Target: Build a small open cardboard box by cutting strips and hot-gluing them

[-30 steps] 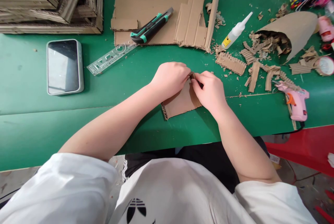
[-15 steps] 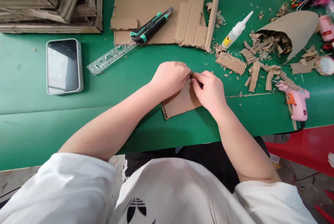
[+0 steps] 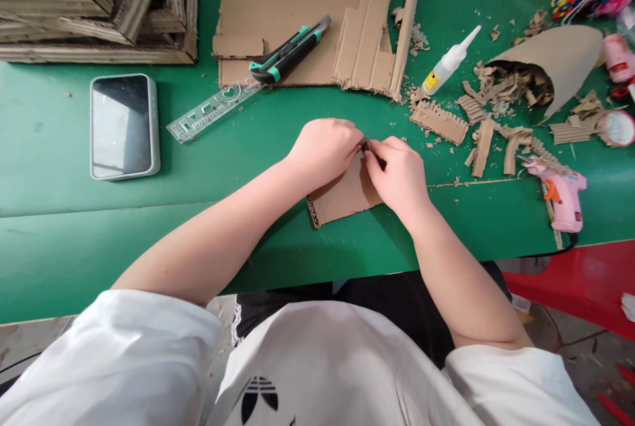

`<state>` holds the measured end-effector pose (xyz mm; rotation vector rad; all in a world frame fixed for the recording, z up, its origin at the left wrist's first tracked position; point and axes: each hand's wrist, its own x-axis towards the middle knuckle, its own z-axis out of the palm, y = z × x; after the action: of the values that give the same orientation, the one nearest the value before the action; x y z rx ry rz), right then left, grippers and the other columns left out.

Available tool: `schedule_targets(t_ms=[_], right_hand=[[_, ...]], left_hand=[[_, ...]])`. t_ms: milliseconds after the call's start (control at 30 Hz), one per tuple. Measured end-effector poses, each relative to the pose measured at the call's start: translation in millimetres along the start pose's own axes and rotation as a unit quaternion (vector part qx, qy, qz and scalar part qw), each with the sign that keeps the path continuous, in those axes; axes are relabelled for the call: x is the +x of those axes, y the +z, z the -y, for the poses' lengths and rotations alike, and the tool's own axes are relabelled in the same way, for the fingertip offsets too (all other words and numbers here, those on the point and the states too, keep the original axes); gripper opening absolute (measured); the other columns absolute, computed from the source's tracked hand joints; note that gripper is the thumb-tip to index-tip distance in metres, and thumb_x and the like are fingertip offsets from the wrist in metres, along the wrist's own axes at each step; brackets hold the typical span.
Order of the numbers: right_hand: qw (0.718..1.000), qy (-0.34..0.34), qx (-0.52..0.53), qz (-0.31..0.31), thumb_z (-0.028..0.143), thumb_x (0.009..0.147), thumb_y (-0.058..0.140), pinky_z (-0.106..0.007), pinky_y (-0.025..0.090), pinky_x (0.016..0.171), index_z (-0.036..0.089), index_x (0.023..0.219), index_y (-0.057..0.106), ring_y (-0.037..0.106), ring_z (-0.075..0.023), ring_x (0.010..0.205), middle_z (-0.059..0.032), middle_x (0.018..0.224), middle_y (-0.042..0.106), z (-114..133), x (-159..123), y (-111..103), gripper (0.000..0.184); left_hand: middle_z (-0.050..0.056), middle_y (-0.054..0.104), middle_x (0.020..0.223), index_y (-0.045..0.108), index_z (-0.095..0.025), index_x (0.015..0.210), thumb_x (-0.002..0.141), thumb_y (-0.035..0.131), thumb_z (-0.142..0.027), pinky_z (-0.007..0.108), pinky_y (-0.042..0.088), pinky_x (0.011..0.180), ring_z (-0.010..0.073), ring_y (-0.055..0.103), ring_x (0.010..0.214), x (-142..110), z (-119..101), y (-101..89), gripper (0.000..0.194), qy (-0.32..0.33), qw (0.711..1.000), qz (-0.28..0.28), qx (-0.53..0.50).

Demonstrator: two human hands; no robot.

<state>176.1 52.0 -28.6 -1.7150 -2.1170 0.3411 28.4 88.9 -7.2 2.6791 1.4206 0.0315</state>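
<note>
A small piece of corrugated cardboard (image 3: 342,198) lies on the green table under my hands, its fluted edge showing at the left. My left hand (image 3: 328,148) is closed at the far edge of this piece, knuckles up, its fingertips mostly hidden. My right hand (image 3: 397,168) pinches the same far edge with thumb and fingers. Between the two hands a short dark, curled bit of cardboard (image 3: 366,144) sticks up. The fingertips of both hands nearly meet there.
A utility knife (image 3: 290,49) rests across a clear ruler (image 3: 213,108) and a cardboard sheet (image 3: 292,12). A phone (image 3: 124,125) lies left, below stacked cardboard frames (image 3: 99,52). Rightward are a glue bottle (image 3: 450,61), cardboard scraps (image 3: 439,120), a cardboard cone (image 3: 565,59) and a pink glue gun (image 3: 568,201).
Both hands stay at the far edge of the cardboard piece with almost no movement. The whole view has shifted very slightly.
</note>
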Motion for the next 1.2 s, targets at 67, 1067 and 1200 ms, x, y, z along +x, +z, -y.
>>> schedule_targets(t_ms=[67, 1067, 1200], right_hand=[[1.0, -0.001, 0.0, 0.001, 0.022, 0.088, 0.045, -0.03, 0.036, 0.062, 0.018, 0.098, 0.071, 0.054, -0.0183, 0.072, -0.0067, 0.079, 0.06, 0.1, -0.3, -0.4, 0.028], [0.999, -0.008, -0.014, -0.032, 0.025, 0.088, 0.043, -0.029, 0.038, 0.062, 0.018, 0.096, 0.071, 0.056, -0.0193, 0.07, -0.0073, 0.078, 0.063, -0.5, -2.7, 4.4, 0.03], [0.999, -0.007, -0.021, -0.03, 0.024, 0.088, 0.044, -0.028, 0.038, 0.062, 0.018, 0.097, 0.071, 0.057, -0.0195, 0.071, -0.0072, 0.078, 0.063, -0.4, -2.4, 4.3, 0.029]], left_hand=[[0.006, 0.067, 0.083, 0.066, -0.015, 0.081, 0.086, 0.043, -0.018, 0.029, 0.037, 0.056, 0.0219, 0.064, 0.079, -0.4, -0.3, -0.4, 0.023, -0.002, 1.0, 0.0, 0.0], [0.007, 0.069, 0.086, 0.065, -0.015, 0.083, 0.09, 0.042, -0.018, 0.03, 0.044, 0.062, 0.0219, 0.065, 0.082, -1.0, 1.8, 4.5, 0.025, 0.015, 0.999, -0.02, -0.033], [0.007, 0.068, 0.086, 0.065, -0.014, 0.082, 0.089, 0.042, -0.018, 0.03, 0.044, 0.062, 0.0226, 0.065, 0.083, -1.1, 1.6, 4.2, 0.025, 0.013, 0.999, -0.016, -0.035]])
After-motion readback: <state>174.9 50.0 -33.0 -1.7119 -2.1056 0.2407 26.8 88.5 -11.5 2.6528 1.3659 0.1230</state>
